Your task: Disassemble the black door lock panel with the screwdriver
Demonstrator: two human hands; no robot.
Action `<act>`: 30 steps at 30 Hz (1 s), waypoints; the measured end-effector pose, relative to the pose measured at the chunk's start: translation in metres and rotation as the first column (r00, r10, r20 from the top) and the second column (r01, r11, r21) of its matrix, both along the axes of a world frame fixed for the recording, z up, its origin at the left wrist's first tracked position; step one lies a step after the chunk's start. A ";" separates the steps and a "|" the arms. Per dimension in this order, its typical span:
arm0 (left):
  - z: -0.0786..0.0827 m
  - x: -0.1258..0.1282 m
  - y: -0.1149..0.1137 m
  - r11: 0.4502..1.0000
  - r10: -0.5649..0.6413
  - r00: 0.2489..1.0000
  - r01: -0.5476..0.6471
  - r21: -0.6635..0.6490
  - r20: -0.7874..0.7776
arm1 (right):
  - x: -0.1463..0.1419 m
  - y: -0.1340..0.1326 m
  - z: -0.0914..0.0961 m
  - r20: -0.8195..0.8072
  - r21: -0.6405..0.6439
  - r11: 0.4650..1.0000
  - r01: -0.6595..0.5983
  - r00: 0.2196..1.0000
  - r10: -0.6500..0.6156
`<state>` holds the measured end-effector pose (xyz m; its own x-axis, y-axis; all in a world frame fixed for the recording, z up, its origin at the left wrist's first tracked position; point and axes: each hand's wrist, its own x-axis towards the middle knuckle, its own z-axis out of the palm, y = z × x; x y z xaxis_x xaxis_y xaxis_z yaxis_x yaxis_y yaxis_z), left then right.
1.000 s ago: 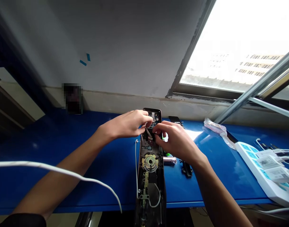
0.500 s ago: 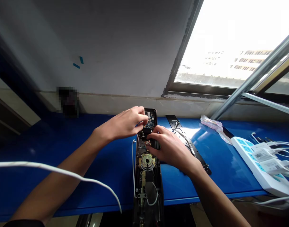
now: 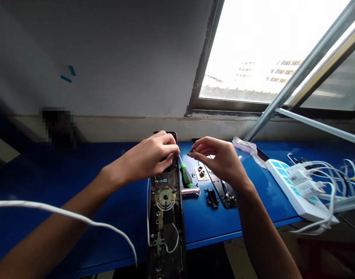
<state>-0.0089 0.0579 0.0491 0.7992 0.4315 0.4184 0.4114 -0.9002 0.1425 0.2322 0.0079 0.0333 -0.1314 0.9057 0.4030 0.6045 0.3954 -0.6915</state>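
We saw a white cable (image 3: 49, 206) crossing closest to the camera, above the left forearm. Beyond it, an open-backed door lock body (image 3: 166, 232) lay lengthwise on the blue table (image 3: 64, 166), exposing a brass-coloured spindle plate (image 3: 165, 197) and a thin looped white wire (image 3: 174, 244). The left hand (image 3: 147, 157) had its grip clenched over the lock's far end, with the fingers curled around it. The right hand (image 3: 221, 157) stood just beyond, its grip pinching a small dark part (image 3: 193, 150) between thumb and forefinger, clear of the lock; the part was too small to identify.

To the right of the lock lay a green-handled screwdriver (image 3: 186, 176), a small metal plate (image 3: 201, 172), a silvery cylinder (image 3: 190, 192), a black bracket (image 3: 212, 197) and a long black mounting plate (image 3: 225, 195). Farther right we noted a plastic packet (image 3: 247, 146) and a white power strip (image 3: 282, 180) carrying plug-in chargers (image 3: 299, 178) and tangled cables (image 3: 337, 174). Behind the table rose a wall bearing two blue tape marks (image 3: 66, 75), and a bright window (image 3: 253, 50) stood beyond.
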 end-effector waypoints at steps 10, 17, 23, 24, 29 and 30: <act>-0.017 0.056 0.011 0.989 -0.124 0.982 0.134 0.060 -0.140 | 0.034 0.060 -0.040 0.514 -0.310 0.951 -0.011 0.839 0.177; -0.025 0.068 0.013 0.990 -0.115 0.956 0.131 0.042 -0.270 | 0.032 0.083 -0.061 0.635 -0.459 0.888 -0.007 0.696 0.334; -0.028 0.068 0.013 0.991 -0.107 0.960 0.122 0.045 -0.258 | 0.035 0.082 -0.065 0.661 -0.441 0.897 -0.017 0.670 0.338; -0.029 0.067 0.013 0.991 -0.105 0.961 0.121 0.048 -0.254 | 0.035 0.082 -0.066 0.664 -0.439 0.898 -0.016 0.668 0.336; -0.031 0.064 0.013 0.991 -0.099 0.957 0.118 0.054 -0.273 | 0.037 0.080 -0.068 0.663 -0.456 0.890 -0.026 0.656 0.359; -0.031 0.064 0.013 0.992 -0.095 0.956 0.113 0.050 -0.278 | 0.037 0.080 -0.069 0.661 -0.459 0.888 -0.031 0.656 0.364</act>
